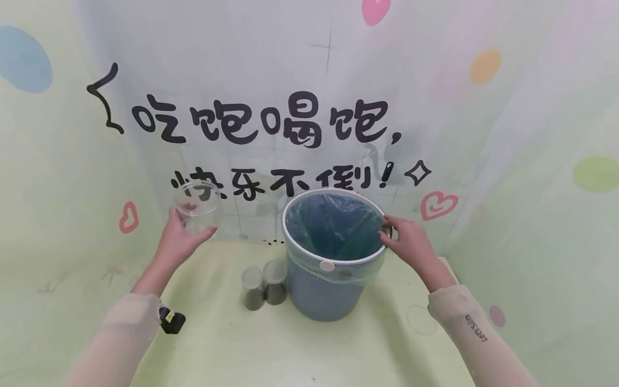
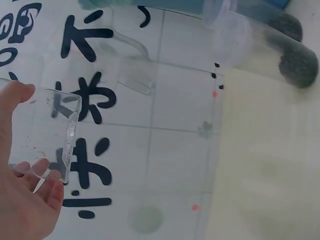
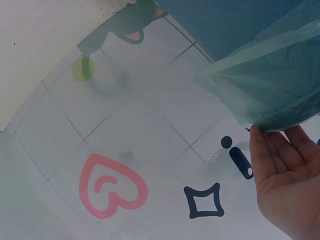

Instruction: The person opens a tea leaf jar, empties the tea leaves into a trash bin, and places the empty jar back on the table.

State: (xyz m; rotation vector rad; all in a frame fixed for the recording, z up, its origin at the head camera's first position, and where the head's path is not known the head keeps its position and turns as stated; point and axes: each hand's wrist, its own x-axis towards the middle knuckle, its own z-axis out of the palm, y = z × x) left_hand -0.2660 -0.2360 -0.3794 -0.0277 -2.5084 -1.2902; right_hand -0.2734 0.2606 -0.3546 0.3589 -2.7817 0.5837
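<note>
My left hand (image 1: 181,236) holds a clear, round plastic jar (image 1: 199,217) in the air at the left, thumb and fingers around its side. In the left wrist view the jar (image 2: 45,130) looks see-through, with small specks on its wall and nothing seen inside. My right hand (image 1: 408,242) grips the right side of the rim of a blue-grey trash can (image 1: 324,295). A thin greenish bin liner (image 3: 270,85) is folded over that rim, and the fingers touch its edge in the right wrist view. The can stands upright.
Two clear containers with dark grey contents, a shorter one (image 1: 253,290) and a taller one (image 1: 275,282), stand left of the can. A clear round lid or ring (image 1: 420,320) lies on the pale yellow-green surface at the right. Behind hangs a printed cloth (image 1: 271,64).
</note>
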